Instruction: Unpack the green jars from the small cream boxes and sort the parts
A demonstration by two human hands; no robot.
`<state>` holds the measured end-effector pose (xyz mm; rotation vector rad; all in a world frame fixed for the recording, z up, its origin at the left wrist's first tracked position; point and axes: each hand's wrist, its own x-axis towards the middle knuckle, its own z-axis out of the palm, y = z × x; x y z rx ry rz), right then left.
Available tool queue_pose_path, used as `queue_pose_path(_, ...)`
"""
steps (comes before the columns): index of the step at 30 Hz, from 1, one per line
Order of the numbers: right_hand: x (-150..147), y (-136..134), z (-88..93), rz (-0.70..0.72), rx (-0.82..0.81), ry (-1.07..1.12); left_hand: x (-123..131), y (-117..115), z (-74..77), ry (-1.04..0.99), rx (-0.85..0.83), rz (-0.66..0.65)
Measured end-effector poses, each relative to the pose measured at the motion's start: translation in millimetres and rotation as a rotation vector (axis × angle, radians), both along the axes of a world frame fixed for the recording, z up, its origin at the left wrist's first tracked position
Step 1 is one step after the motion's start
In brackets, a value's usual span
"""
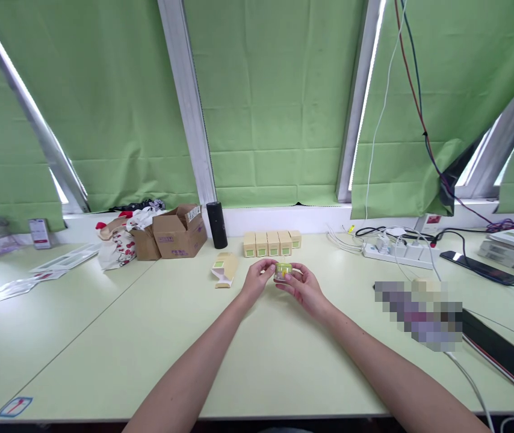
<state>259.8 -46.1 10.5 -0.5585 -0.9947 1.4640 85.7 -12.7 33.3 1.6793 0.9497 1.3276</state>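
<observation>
Between both hands, above the middle of the table, is a small clear jar with a yellow-green label or lid [283, 270]. My left hand [259, 279] pinches its left side with thumb and fingertips. On the other side, my right hand [303, 287] has its fingers closed around the jar. Left of the hands lies an opened tan carton [225, 269] with its flap folded out toward me. Behind the hands stand several small tan boxes [268, 243] in a row, with green labels on their fronts.
A black cylinder [216, 225] and an open cardboard box [179, 231] stand at the back left, beside a patterned bag [116, 249]. To the right are a white power strip [399, 252] with cables, a black phone-like slab [479, 267] and a long black object [503, 352].
</observation>
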Motion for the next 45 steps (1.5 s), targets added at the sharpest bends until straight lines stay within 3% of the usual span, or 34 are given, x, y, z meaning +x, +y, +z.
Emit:
queue_pose_path(7, -3, -1, -0.9, -0.051, 0.018, -0.022, -1, -12, -2.7, -0.046, 0.018, 0.025)
queue_pose_path(12, -1, -2, 0.5, 0.045, 0.058, 0.003, -1, -13, -4.0, -0.062, 0.048, 0.063)
queue_pose_path(16, 1, -3, 2.2, 0.045, 0.072, -0.001, -1, -11, -7.6, -0.076, 0.058, 0.068)
queue_pose_path(32, 2, 3, 0.0, -0.141, 0.076, -0.154, -5, -11, -9.7, -0.153, -0.004, 0.065)
queue_pose_path(39, 2, 2, 2.4, -0.318, 0.234, -0.307, 0, -16, -5.3, -0.199, 0.007, 0.037)
queue_pose_path(45, 0, -9, 6.5, -0.349, 0.356, -0.514, 3, -20, -5.9, -0.202, 0.014, 0.098)
